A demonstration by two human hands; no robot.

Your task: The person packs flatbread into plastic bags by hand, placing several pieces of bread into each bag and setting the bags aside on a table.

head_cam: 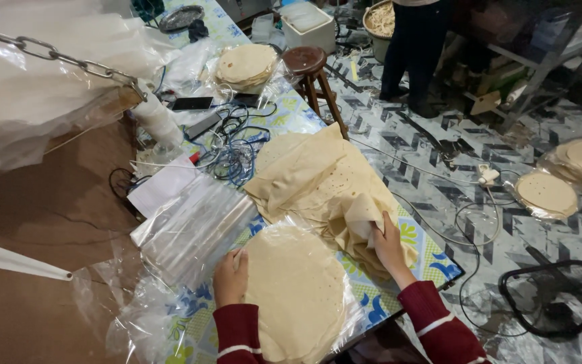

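Observation:
A round stack of thin pale flatbreads (298, 290) lies in a clear plastic bag on the patterned table near me. My left hand (230, 278) rests on its left edge, holding the bread and the bag's rim. My right hand (389, 244) grips a fold of one sheet from the loose heap of flatbreads (321, 182) piled just beyond. Both sleeves are dark red with a white stripe.
A pile of clear plastic bags (193, 226) lies left of the stack. Tangled cables (234, 145), a phone (192, 103) and another bagged bread stack (245, 64) sit farther up the table. A wooden stool (308, 64) and a standing person (415, 47) are beyond; bagged breads (547, 194) lie on the floor.

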